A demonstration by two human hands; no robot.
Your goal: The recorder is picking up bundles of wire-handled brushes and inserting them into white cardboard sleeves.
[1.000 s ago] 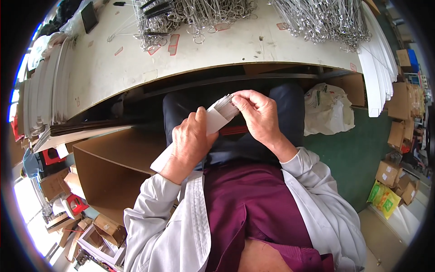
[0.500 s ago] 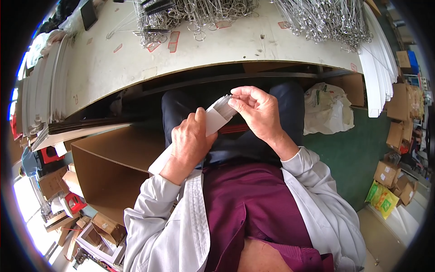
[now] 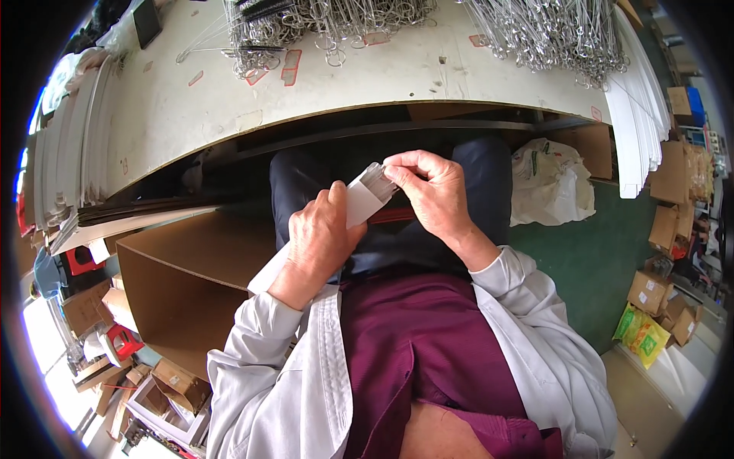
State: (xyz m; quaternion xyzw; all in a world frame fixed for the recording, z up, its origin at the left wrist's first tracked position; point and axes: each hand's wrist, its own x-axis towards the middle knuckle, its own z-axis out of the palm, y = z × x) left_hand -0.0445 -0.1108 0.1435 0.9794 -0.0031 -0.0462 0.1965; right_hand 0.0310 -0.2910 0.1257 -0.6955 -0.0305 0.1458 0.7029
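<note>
My left hand [image 3: 319, 233] is wrapped round a long, narrow white cardboard box [image 3: 363, 205], held tilted above my lap with its far end open. Clear, thin tube-like pieces [image 3: 377, 182] show in that open end; their exact kind is hard to make out. At the mouth of the box, the thumb and index finger of my right hand [image 3: 437, 195] are pinched together against the tips of these pieces. The lower part of the box runs back under my left wrist.
Ahead is a white table [image 3: 344, 92] bearing piles of looped wire brushes [image 3: 550, 38]. Flat white boxes [image 3: 638, 115] are stacked at its right end, more [image 3: 80, 145] at its left. An open brown carton [image 3: 180, 283] stands left, a white plastic bag [image 3: 552, 183] right.
The pieces in the box's mouth looked grey and finely textured before; now they look clear and smooth. My right fingers have shifted slightly left. My left hand keeps its hold.
</note>
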